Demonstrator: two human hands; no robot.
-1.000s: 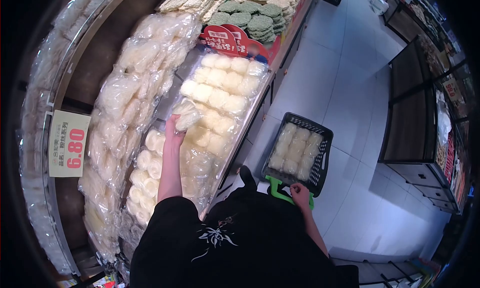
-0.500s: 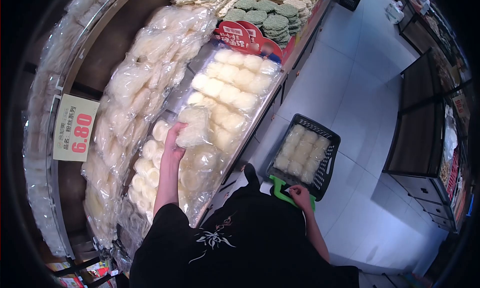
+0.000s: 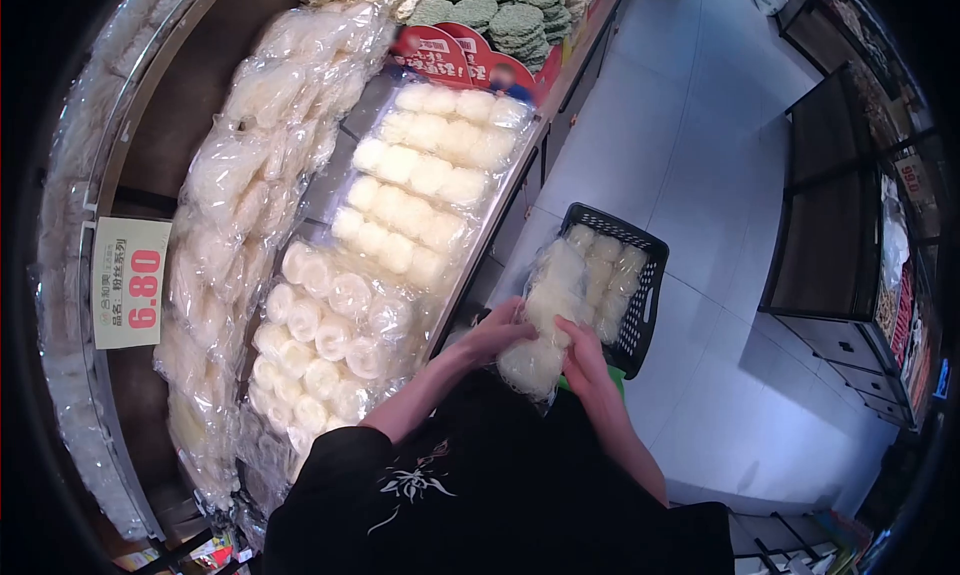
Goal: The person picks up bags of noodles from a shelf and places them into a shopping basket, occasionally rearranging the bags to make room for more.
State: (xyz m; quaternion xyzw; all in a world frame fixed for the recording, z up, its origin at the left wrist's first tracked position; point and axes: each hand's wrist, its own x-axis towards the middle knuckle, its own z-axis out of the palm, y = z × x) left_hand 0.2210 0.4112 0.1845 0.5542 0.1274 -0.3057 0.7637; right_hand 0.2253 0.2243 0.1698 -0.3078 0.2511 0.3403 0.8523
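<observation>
A clear plastic pack of pale dried noodle nests is held in front of my body, over the near left part of the black basket. My left hand grips its left side, and my right hand pinches its right side with the thumb on top. Inside the basket lies another pack of pale noodle nests, partly covered by the held one. A bit of the basket's green handle shows beside my right hand.
To the left, the shelf holds packs of round noodle nests, more bagged noodles and a price sign. Green noodle cakes sit farther along behind red signs. A dark display stand stands across the tiled floor.
My left hand has brought the noodle pack from above the shelf rightward to the basket. My right hand has let go of the green handle and taken hold of the pack too.
</observation>
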